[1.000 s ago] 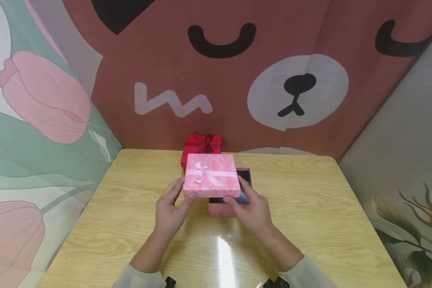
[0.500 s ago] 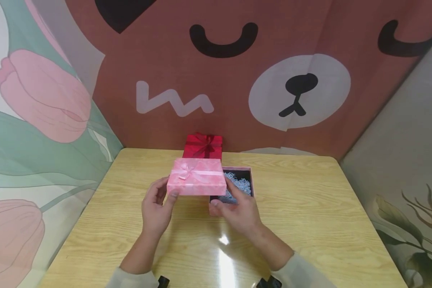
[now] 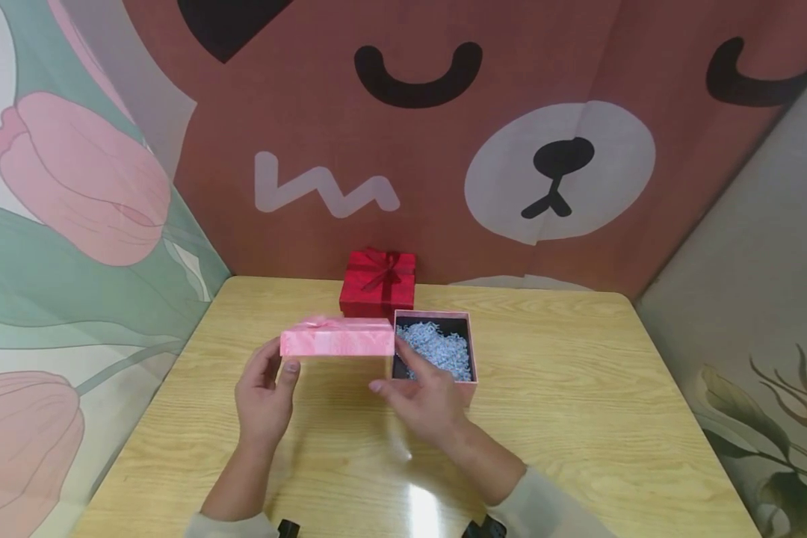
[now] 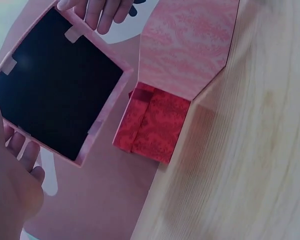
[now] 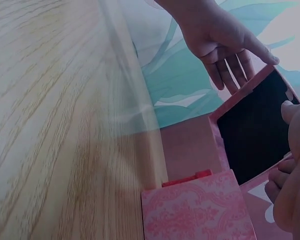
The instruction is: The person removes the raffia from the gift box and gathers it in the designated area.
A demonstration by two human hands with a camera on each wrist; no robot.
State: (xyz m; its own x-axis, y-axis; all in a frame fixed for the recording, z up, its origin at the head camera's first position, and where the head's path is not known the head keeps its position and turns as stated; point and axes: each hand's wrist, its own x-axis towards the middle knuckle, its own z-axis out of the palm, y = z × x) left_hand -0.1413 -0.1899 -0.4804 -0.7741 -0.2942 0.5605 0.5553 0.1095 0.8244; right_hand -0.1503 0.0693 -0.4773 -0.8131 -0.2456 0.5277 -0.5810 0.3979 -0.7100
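A pink gift box lid with a bow on top is held in the air between both hands, level and edge-on in the head view. My left hand grips its left side, thumb at the near corner. At its right edge, my right hand holds it with the fingers, the thumb lower down. Both wrist views show the lid's black inside from below. The pink box stands uncovered on the table behind the right hand, with light blue shredded paper inside.
A red gift box with a dark red ribbon stands at the back of the wooden table, just behind the pink box. A printed bear curtain hangs past the far edge. Patterned cloths hang on both sides.
Both hands have moved the pink lid left and lower, off the pink box, and its top has tipped out of view. The shredded paper and the red box's front now show.
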